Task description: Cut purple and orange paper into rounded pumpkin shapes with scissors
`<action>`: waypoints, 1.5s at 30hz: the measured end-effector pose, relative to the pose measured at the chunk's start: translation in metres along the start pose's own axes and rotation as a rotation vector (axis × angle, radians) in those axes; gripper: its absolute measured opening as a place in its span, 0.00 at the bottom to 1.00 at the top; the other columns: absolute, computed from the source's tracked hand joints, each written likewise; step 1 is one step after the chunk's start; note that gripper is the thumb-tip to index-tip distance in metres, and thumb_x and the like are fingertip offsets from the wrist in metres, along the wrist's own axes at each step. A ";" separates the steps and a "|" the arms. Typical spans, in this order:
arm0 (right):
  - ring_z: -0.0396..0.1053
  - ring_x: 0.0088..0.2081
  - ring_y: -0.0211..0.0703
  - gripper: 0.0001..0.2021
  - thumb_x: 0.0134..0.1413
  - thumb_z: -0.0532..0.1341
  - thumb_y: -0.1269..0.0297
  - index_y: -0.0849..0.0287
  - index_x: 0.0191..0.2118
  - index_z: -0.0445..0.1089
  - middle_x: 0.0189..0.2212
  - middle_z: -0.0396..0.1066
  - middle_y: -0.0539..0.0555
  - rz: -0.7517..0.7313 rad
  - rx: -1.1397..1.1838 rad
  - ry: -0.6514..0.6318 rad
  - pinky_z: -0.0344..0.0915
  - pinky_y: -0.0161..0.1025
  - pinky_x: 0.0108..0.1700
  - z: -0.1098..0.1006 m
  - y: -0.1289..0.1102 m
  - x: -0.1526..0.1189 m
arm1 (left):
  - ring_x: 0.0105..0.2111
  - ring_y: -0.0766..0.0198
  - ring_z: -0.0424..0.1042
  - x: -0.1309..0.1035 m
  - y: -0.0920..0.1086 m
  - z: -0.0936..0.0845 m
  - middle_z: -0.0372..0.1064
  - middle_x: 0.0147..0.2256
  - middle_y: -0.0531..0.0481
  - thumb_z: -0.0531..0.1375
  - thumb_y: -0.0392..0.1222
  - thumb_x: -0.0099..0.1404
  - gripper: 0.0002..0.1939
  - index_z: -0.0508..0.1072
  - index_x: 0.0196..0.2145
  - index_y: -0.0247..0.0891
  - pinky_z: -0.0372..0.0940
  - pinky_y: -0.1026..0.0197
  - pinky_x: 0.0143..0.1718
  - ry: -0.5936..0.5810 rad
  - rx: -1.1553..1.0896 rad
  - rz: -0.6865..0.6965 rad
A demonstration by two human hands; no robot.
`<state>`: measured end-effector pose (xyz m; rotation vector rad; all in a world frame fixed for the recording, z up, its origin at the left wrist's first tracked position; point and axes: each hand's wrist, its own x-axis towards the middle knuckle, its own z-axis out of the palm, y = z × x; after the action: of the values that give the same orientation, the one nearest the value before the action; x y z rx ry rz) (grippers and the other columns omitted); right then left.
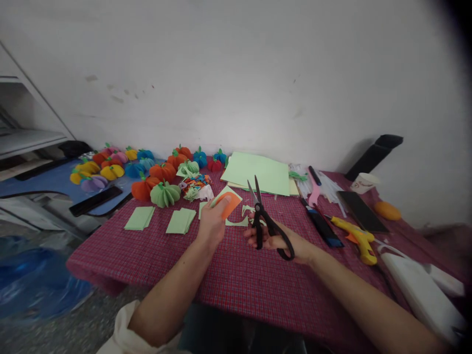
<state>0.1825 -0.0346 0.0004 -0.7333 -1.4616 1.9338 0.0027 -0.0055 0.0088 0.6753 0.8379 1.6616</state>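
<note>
Between its thumb and fingers my left hand [213, 221] pinches an orange paper piece [231, 204] laid over light green paper [219, 195]. To its right, my right hand [275, 241] has its fingers around the handles of black scissors [260, 211]. The blades stand apart and point up and away, a short way from the paper. Cut green paper scraps [238, 222] lie on the table between the two hands. Left of my left hand are small stacks of green paper squares, one stack [180, 221] near it and another stack [139, 218] farther left.
Colourful paper pumpkins [162, 172] crowd the back left, beside a heap of scraps [197, 186]. Large green sheets [258, 173] lie near the wall. At right are a yellow glue gun [356, 236], a utility knife [322, 226], a dark phone-like slab [361, 210] and a paper cup [364, 183].
</note>
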 end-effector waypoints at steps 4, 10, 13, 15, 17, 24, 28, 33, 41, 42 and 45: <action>0.65 0.33 0.39 0.26 0.43 0.60 0.68 0.57 0.51 0.54 0.36 0.66 0.54 -0.024 -0.083 0.056 0.59 0.39 0.39 0.001 0.004 -0.001 | 0.23 0.70 0.66 0.000 0.002 0.000 0.69 0.22 0.54 0.64 0.39 0.45 0.08 0.70 0.23 0.34 0.61 0.65 0.30 0.002 -0.034 0.006; 0.63 0.29 0.37 0.22 0.49 0.58 0.55 0.59 0.49 0.57 0.32 0.66 0.53 -0.007 -0.236 0.125 0.60 0.36 0.32 0.013 0.006 -0.002 | 0.24 0.69 0.66 0.003 -0.001 -0.002 0.68 0.23 0.53 0.64 0.39 0.45 0.08 0.69 0.23 0.35 0.61 0.65 0.31 0.034 0.002 0.008; 0.62 0.28 0.36 0.22 0.49 0.58 0.54 0.59 0.48 0.57 0.31 0.65 0.53 -0.014 -0.238 0.111 0.60 0.35 0.31 0.014 0.008 -0.001 | 0.24 0.69 0.66 0.002 -0.002 -0.001 0.67 0.22 0.54 0.64 0.39 0.44 0.08 0.68 0.23 0.35 0.60 0.65 0.31 0.044 0.006 -0.002; 0.62 0.27 0.36 0.22 0.49 0.58 0.54 0.58 0.48 0.57 0.30 0.65 0.52 -0.018 -0.231 0.110 0.60 0.35 0.30 0.013 0.010 -0.001 | 0.24 0.70 0.65 0.000 -0.002 0.000 0.67 0.22 0.54 0.64 0.39 0.44 0.08 0.68 0.23 0.34 0.60 0.65 0.31 0.036 0.002 -0.018; 0.62 0.27 0.35 0.21 0.49 0.58 0.54 0.58 0.47 0.57 0.30 0.65 0.52 -0.024 -0.221 0.114 0.60 0.35 0.30 0.011 0.012 0.000 | 0.23 0.70 0.65 -0.001 -0.003 0.001 0.67 0.21 0.55 0.64 0.39 0.45 0.08 0.68 0.23 0.34 0.60 0.65 0.31 0.025 0.000 -0.028; 0.61 0.26 0.34 0.18 0.49 0.58 0.55 0.58 0.45 0.59 0.28 0.64 0.51 -0.026 -0.198 0.130 0.59 0.34 0.28 0.011 0.013 0.001 | 0.24 0.70 0.65 -0.003 -0.005 0.001 0.67 0.21 0.55 0.64 0.39 0.45 0.08 0.69 0.23 0.34 0.60 0.65 0.31 0.008 0.022 -0.012; 0.61 0.25 0.34 0.20 0.49 0.58 0.56 0.58 0.47 0.58 0.27 0.64 0.50 -0.025 -0.192 0.142 0.59 0.34 0.27 0.012 0.013 0.002 | 0.24 0.69 0.65 -0.003 -0.007 0.000 0.67 0.22 0.54 0.64 0.39 0.44 0.08 0.70 0.23 0.33 0.60 0.64 0.33 0.009 0.008 -0.004; 0.61 0.24 0.33 0.19 0.50 0.58 0.58 0.59 0.47 0.58 0.26 0.63 0.50 -0.032 -0.183 0.146 0.59 0.33 0.27 0.012 0.013 0.002 | 0.24 0.69 0.65 -0.004 -0.007 0.001 0.67 0.22 0.53 0.64 0.39 0.45 0.09 0.69 0.24 0.33 0.60 0.65 0.32 0.010 0.002 -0.001; 0.60 0.23 0.32 0.18 0.49 0.59 0.58 0.60 0.45 0.59 0.24 0.62 0.48 -0.036 -0.193 0.174 0.58 0.31 0.24 0.014 0.014 0.004 | 0.24 0.69 0.64 -0.004 -0.008 0.001 0.66 0.22 0.53 0.64 0.38 0.46 0.08 0.70 0.24 0.33 0.60 0.64 0.31 0.020 -0.010 0.012; 0.60 0.23 0.32 0.19 0.49 0.59 0.57 0.60 0.45 0.59 0.24 0.62 0.48 -0.033 -0.194 0.177 0.58 0.31 0.24 0.014 0.013 0.004 | 0.24 0.69 0.64 -0.004 -0.008 0.001 0.66 0.22 0.53 0.64 0.38 0.45 0.08 0.70 0.24 0.32 0.60 0.64 0.31 0.022 -0.008 0.013; 0.60 0.22 0.31 0.19 0.48 0.59 0.57 0.60 0.45 0.60 0.24 0.62 0.47 -0.022 -0.208 0.187 0.58 0.31 0.23 0.014 0.013 0.004 | 0.24 0.70 0.64 -0.004 -0.008 0.001 0.66 0.22 0.53 0.64 0.38 0.45 0.08 0.70 0.24 0.32 0.60 0.64 0.31 0.022 0.000 0.012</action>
<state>0.1679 -0.0430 -0.0089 -0.9599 -1.5600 1.6629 0.0089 -0.0081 0.0029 0.6646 0.8511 1.6819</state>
